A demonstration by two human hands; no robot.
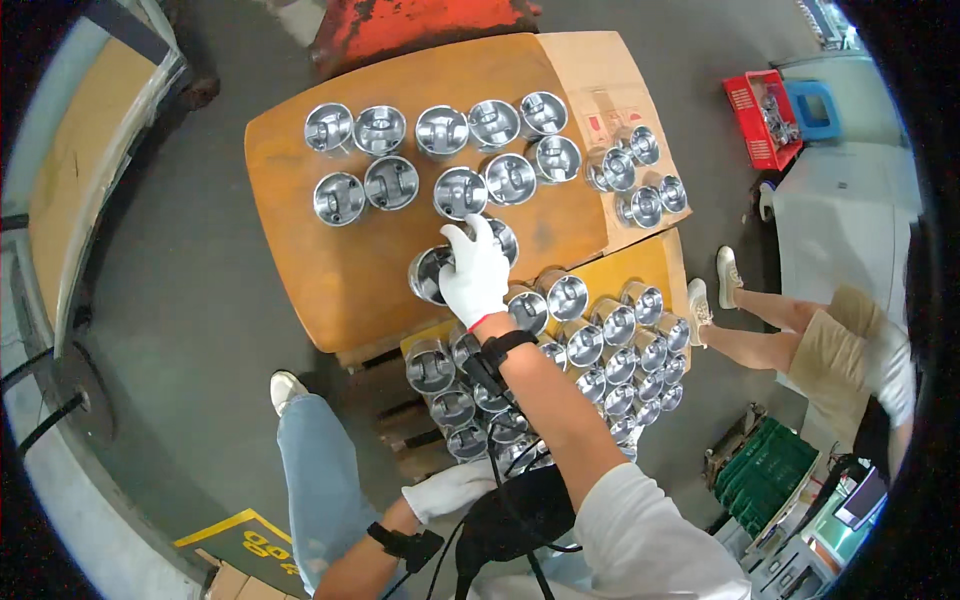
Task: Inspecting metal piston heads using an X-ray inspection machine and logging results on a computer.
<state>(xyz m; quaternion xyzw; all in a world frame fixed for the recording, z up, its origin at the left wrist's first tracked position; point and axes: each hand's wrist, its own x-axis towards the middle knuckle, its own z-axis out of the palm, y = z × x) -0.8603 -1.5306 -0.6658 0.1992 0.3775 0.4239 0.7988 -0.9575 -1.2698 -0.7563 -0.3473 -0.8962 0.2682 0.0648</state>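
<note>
My right hand (478,278), in a white glove, reaches over the brown board (290,240). Its thumb and a finger bend over the near rims of two shiny metal pistons, one at its left (430,277) and one at its right (503,240); the other fingers are hidden. Beyond it, more pistons (461,193) stand in two rows on the board. My left hand (452,490), also gloved, is low by my body, next to the near pistons (467,441); its fingertips are hidden behind a black pouch and cables.
Closely packed pistons (617,322) stand on a yellow sheet at the near right. Several smaller metal parts (640,205) sit on cardboard at the far right. A person in beige shorts (845,340) stands at the right, near a red crate (755,120) and green bins (765,470).
</note>
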